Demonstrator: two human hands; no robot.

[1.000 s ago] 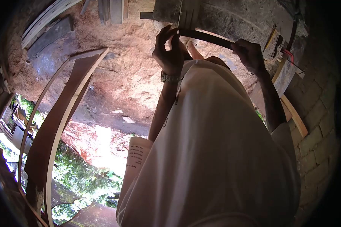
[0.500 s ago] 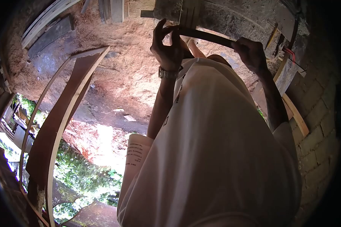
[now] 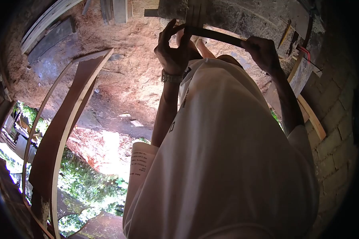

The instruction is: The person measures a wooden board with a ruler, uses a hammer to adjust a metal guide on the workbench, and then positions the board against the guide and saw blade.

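A dark, narrow flat strip (image 3: 215,36) spans the gap between my two hands, sloping slightly down to the right. Its right end is inside the closed fingers of my right hand (image 3: 263,53). At its left end, my left hand (image 3: 173,49), with a watch (image 3: 171,77) at the wrist, has its thumb and a finger closed on the strip, while another finger is raised and bent. Just beyond the strip lies a dark, worn block or bench surface (image 3: 173,8). What the strip is made of cannot be made out.
Curved wooden pieces (image 3: 54,147) stand at the left. Boards (image 3: 52,22) lie at the upper left on the dusty ground (image 3: 135,71). A red-handled tool (image 3: 305,53) is at the right, near a light wood piece (image 3: 313,118) and a block wall (image 3: 333,151).
Both hands and the strip have shifted very slightly in view, my left hand a little leftward. Both hands keep their hold on the strip.
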